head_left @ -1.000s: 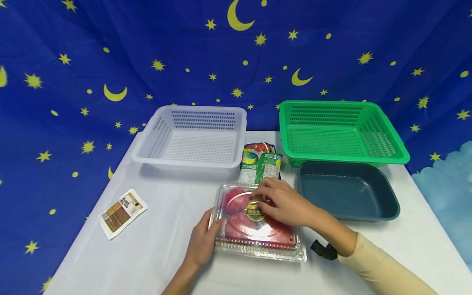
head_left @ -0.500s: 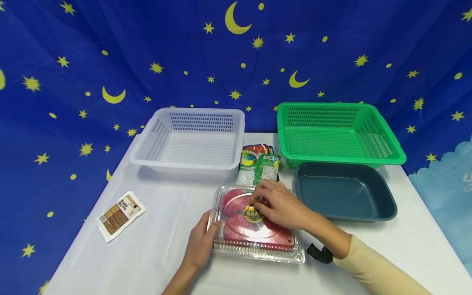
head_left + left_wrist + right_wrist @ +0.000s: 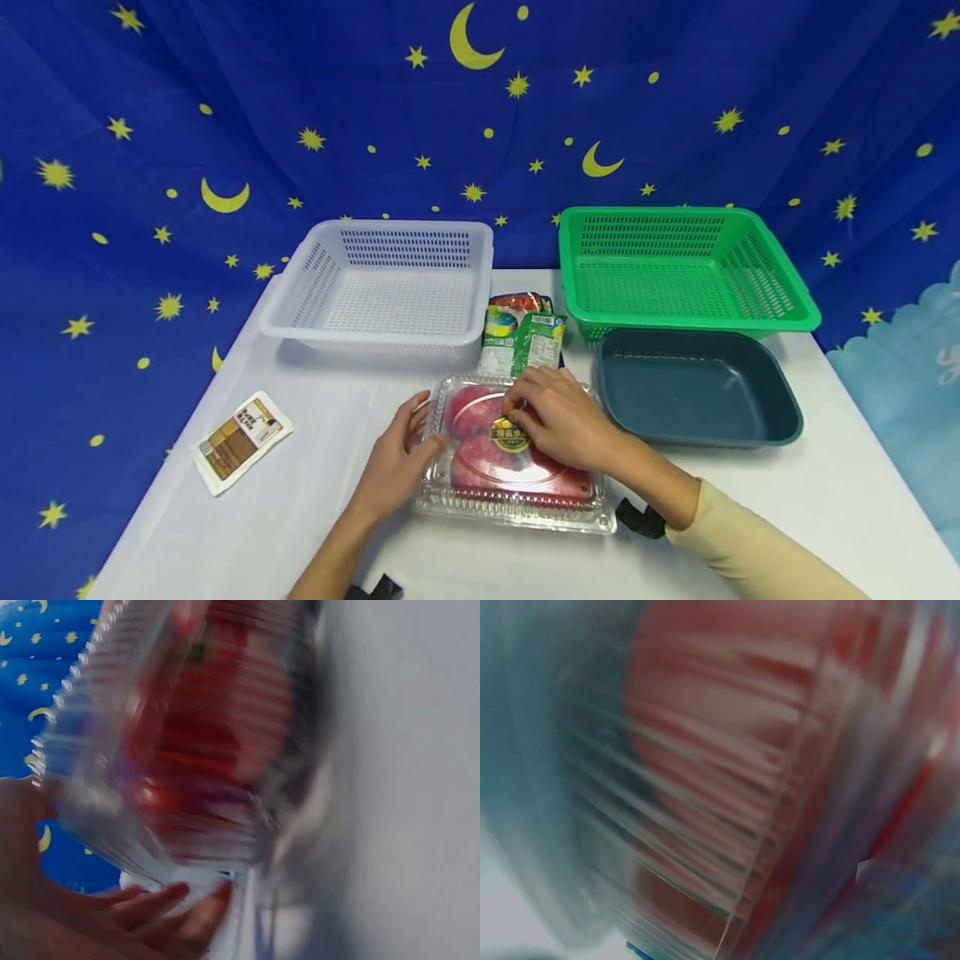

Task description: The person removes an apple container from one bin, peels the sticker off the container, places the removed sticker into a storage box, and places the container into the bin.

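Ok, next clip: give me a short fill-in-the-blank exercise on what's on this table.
1. Both hands, left hand and right hand, are on the clear ____ box of red fruit.
2. The basket at the back right is ____.
3. The dark tray sits in front of the ____ basket.

Missing words: plastic; green; green

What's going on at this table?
A person has both hands on a clear clamshell box of red fruit. The left hand grips its left edge; the right hand lies across the lid. Behind it lie snack packets, with a white basket, green basket and dark tray around. A small packet lies apart to the left.
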Demonstrator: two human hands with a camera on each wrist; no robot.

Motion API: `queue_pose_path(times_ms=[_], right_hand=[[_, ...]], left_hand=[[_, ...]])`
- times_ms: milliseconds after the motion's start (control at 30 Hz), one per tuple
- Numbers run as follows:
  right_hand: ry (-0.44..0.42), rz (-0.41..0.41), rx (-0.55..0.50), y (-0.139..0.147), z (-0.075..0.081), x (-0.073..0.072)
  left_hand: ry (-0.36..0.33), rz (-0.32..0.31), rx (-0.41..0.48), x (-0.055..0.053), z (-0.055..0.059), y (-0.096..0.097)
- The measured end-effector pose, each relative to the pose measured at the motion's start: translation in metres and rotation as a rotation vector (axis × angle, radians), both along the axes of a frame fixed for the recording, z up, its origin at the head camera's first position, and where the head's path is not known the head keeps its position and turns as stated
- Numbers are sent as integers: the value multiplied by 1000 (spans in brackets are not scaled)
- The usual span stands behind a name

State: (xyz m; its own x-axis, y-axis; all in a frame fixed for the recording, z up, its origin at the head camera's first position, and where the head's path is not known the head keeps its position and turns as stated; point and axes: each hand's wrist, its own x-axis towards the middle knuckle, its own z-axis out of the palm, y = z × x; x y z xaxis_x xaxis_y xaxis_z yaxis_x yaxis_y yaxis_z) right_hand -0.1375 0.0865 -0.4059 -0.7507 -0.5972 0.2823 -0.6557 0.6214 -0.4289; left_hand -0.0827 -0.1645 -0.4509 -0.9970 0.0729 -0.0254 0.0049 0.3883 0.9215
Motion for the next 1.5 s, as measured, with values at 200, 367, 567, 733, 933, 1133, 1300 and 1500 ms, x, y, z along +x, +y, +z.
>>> queue_pose_path(times_ms=[200, 367, 567, 733, 933, 1133, 1300, 1500], right_hand=[[23, 11, 8, -1, -2, -1], [38, -2, 4, 0, -4, -1], [66, 8, 39, 0, -5, 0], [100, 26, 66, -1, -5, 0], [66, 27, 9, 2, -3, 3], [-15, 29, -68, 0, -2, 5], [-59, 15, -122, 3, 1, 6], [-86, 18, -181, 11, 3, 7]], left_hand=[[110, -35, 141, -24, -7, -4], [107, -91, 239, -49, -12, 0], [35, -155, 300, -68, -8, 7], [-55, -125, 376, -74, -21, 8], [-104, -121, 434, -74, -24, 9], [-131, -92, 427, -69, -24, 4], [-123, -115, 454, -70, -27, 4], [-113, -132, 461, -73, -27, 9]])
